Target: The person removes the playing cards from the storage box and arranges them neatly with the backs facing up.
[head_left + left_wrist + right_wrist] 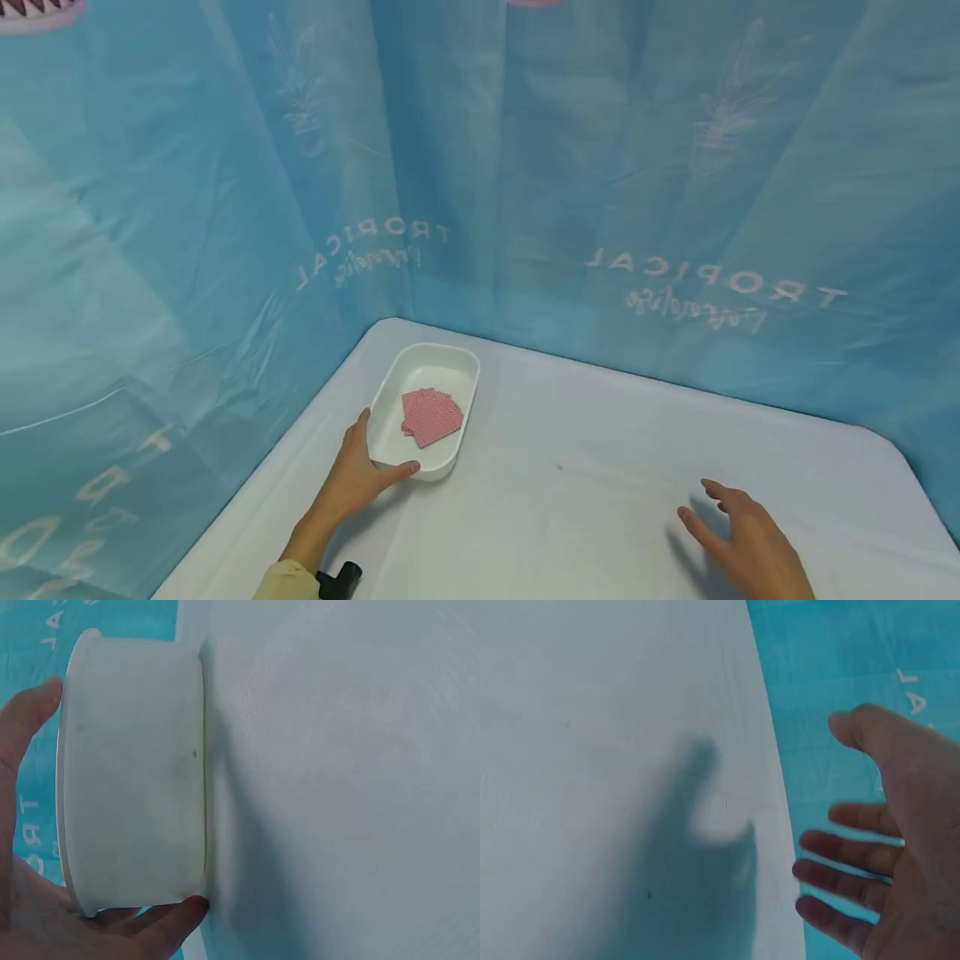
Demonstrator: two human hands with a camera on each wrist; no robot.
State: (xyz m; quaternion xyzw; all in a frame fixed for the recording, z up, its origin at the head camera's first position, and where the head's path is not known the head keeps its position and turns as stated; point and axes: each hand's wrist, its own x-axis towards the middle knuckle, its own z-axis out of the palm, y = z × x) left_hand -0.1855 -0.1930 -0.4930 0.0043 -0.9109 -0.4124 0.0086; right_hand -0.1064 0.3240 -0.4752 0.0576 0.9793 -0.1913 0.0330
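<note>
In the head view a white rectangular tub point(453, 457) with rounded corners sits at the table's far left corner. Inside it lies a loose fan of red-patterned playing cards point(432, 417), backs up. My left hand point(363, 473) grips the tub's near left end, thumb at the near rim and fingers along the left side. The left wrist view shows the tub's end wall point(135, 772) between the thumb and the fingers point(176, 928). My right hand point(753, 542) hovers over the right of the table, fingers spread and loosely bent, holding nothing; its shadow falls beside it.
A white cloth covers the table point(570, 533). Blue curtains point(637, 192) with mirrored lettering hang along its back and left edges. A black strap piece point(340, 581) sits at my left wrist, by a pale sleeve point(287, 581).
</note>
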